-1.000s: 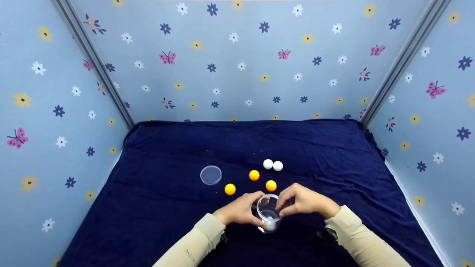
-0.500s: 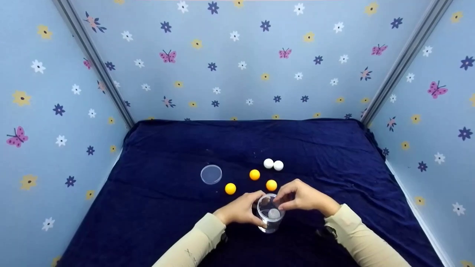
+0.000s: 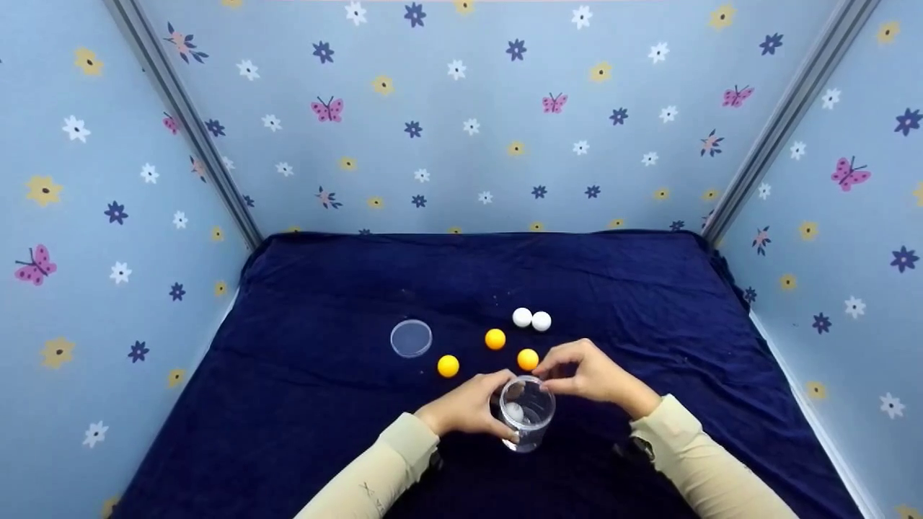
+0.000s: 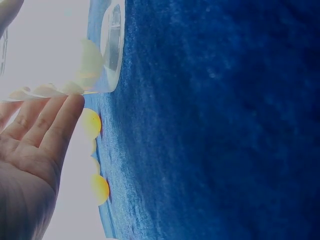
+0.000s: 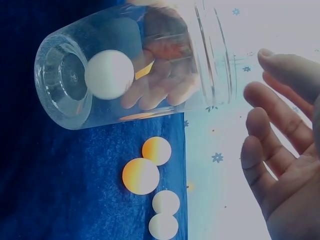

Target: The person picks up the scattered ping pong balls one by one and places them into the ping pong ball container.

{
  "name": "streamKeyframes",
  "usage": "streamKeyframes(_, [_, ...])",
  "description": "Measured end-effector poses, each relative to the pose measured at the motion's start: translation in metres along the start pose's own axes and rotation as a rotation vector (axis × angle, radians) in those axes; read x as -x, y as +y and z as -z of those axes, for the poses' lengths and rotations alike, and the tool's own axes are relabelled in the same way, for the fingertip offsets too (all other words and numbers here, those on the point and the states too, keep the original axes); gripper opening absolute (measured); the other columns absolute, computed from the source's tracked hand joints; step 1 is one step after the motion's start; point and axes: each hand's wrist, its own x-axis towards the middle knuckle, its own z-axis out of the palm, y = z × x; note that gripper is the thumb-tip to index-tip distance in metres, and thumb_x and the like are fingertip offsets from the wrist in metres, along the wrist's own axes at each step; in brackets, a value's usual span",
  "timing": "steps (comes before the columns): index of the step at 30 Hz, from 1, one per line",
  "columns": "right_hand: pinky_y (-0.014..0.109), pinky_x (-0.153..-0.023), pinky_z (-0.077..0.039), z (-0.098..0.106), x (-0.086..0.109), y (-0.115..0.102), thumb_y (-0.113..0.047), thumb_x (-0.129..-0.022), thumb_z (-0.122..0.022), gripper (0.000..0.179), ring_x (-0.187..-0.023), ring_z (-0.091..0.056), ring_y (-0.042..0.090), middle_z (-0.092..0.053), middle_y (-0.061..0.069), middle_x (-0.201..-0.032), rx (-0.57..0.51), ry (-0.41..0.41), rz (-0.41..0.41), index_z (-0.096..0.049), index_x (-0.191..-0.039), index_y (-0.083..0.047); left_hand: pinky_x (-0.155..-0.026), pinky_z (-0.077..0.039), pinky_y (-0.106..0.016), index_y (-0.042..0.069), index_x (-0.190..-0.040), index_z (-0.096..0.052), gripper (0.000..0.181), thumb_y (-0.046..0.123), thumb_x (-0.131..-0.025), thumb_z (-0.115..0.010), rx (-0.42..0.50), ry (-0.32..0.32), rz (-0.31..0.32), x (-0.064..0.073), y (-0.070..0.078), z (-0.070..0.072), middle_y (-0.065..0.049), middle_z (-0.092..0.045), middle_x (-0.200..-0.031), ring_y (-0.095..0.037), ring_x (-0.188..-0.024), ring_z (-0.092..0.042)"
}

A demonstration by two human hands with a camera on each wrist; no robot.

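My left hand (image 3: 472,407) grips a clear plastic jar (image 3: 530,436), thumb on the near side and fingers round the far side. The jar stands open end up on the cloth. A white ping-pong ball (image 5: 109,74) sits at the bottom inside it. At the jar's rim is my right hand (image 3: 595,375); its fingers are loosely bent, and the right wrist view shows nothing between them. Just beyond that hand lies an orange ball (image 3: 528,360). Two more orange balls (image 3: 495,339) (image 3: 448,366) rest farther left.
Two white balls (image 3: 522,317) (image 3: 541,321) lie side by side behind the orange ones. A round clear lid (image 3: 411,339) lies flat to the left. Dark blue cloth (image 3: 324,303) covers the table, with patterned walls (image 3: 461,130) at the back and sides.
My right hand has drawn up and back from inside the jar to its rim. The white ball has come to the left side of the jar's bottom. My left hand keeps its hold.
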Motion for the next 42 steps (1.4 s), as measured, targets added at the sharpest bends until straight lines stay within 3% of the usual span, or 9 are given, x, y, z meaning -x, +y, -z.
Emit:
streamKeyframes(4, [0.030,-0.063,-0.061,-0.0011,0.0002,0.0019,0.005,-0.082,-0.090,0.019,-0.075,-0.069,0.006,-0.079,0.014,-0.085,0.009,0.058,0.021,-0.082,-0.099,0.001,-0.104,-0.056,-0.025,0.006,-0.133,-0.064,0.076,0.029,-0.073,-0.103,0.006,0.000,0.007,-0.0003,0.0005,0.0001,-0.009,-0.078,-0.126,-0.021,-0.114,-0.076])
streamKeyframes(10, [0.019,-0.065,-0.057,-0.0031,0.0015,0.0020,0.009,-0.081,-0.088,0.023,-0.077,-0.069,0.002,-0.077,0.016,-0.084,-0.012,0.137,0.012,-0.080,-0.101,0.002,-0.102,-0.057,-0.024,0.007,-0.133,-0.064,0.076,0.032,-0.072,-0.103,0.024,0.000,0.020,-0.0005,0.0017,0.0000,-0.009,-0.079,-0.125,-0.023,-0.114,-0.077])
streamKeyframes(17, [0.028,-0.062,-0.059,-0.0038,0.0023,0.0034,0.009,-0.079,-0.089,0.028,-0.075,-0.068,0.003,-0.076,0.018,-0.083,0.033,0.218,0.009,-0.081,-0.103,-0.004,-0.101,-0.057,-0.024,0.006,-0.134,-0.063,0.078,0.032,-0.072,-0.103,0.028,-0.008,0.016,-0.0012,0.0027,0.0011,-0.011,-0.078,-0.126,-0.025,-0.114,-0.077])
streamKeyframes(26, [0.031,-0.061,-0.056,-0.0047,0.0029,0.0067,0.009,-0.076,-0.091,0.035,-0.070,-0.067,0.028,-0.076,0.010,-0.090,0.074,0.315,0.021,-0.081,-0.108,-0.003,-0.102,-0.056,-0.025,0.007,-0.132,-0.064,0.076,0.037,-0.073,-0.102,-0.016,0.006,0.000,0.0001,0.0032,0.0014,-0.010,-0.078,-0.124,-0.024,-0.114,-0.075])
streamKeyframes(36, [0.030,-0.063,-0.055,-0.0074,0.0054,0.0072,0.013,-0.071,-0.092,0.040,-0.072,-0.066,0.034,-0.077,0.006,-0.096,0.110,0.423,-0.083,-0.080,-0.107,0.000,-0.102,-0.056,-0.025,0.004,-0.133,-0.064,0.075,0.029,-0.073,-0.103,0.027,0.002,0.010,0.0001,0.0022,-0.0004,-0.012,-0.077,-0.126,-0.026,-0.115,-0.076])
streamKeyframes(42, [0.038,-0.060,-0.055,-0.0092,0.0065,0.0100,0.019,-0.067,-0.089,0.042,-0.071,-0.065,0.038,-0.076,0.007,-0.096,0.139,0.472,-0.114,-0.078,-0.106,0.007,-0.102,-0.057,-0.024,0.004,-0.133,-0.063,0.075,0.023,-0.073,-0.103,0.066,-0.001,0.018,0.0004,0.0034,-0.0008,-0.013,-0.077,-0.127,-0.027,-0.116,-0.076])
